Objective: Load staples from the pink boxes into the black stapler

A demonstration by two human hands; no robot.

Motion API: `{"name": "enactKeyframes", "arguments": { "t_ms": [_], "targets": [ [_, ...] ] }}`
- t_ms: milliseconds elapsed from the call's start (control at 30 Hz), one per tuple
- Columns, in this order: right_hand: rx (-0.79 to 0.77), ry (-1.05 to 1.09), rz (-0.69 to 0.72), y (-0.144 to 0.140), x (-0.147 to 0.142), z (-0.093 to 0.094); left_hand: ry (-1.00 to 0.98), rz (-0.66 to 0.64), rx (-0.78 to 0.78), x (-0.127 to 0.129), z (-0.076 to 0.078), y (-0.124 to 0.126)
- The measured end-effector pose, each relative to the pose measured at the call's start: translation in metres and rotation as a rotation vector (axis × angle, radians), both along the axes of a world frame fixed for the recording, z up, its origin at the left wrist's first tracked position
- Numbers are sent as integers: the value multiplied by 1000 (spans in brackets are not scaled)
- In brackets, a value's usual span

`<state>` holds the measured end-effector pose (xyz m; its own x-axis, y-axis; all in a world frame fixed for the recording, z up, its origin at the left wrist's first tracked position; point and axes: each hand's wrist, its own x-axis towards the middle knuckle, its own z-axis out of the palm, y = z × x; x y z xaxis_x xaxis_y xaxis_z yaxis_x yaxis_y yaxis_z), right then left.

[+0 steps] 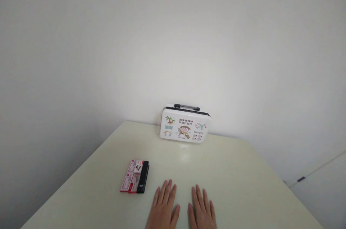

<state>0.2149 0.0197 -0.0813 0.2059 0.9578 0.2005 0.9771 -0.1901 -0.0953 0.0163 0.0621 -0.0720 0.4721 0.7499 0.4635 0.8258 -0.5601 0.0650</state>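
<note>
Plain white wall [173, 34] filling the upper view, pale cream table [243, 185] butted against it, white cabinet front [324, 185] at lower right, soft even light, faint glare on tabletop.

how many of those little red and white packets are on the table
3, it seems, side by side left of the left hand: packet one, packet two, and a black packet at their right edge. Others may be hidden beneath.
</note>
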Motion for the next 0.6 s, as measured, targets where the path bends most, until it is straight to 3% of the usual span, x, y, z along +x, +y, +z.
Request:
{"name": "enactKeyframes", "arguments": {
  "t_ms": [233, 367, 433, 600],
  "targets": [
    [-13, 15, -1, -1, 2, 0, -27, -10, -9, 0, 1, 2],
    [-9, 156, -50, 10, -13, 22, -49, 36, -57, 13, -6, -4],
    [-3, 302, -27, 25, -40, 41, -77, 48, -134, 19, -15, -10],
    [32, 674, 241, 77, -144, 85, -147, -33, -448, 19, -28, -20]
  ]
}}
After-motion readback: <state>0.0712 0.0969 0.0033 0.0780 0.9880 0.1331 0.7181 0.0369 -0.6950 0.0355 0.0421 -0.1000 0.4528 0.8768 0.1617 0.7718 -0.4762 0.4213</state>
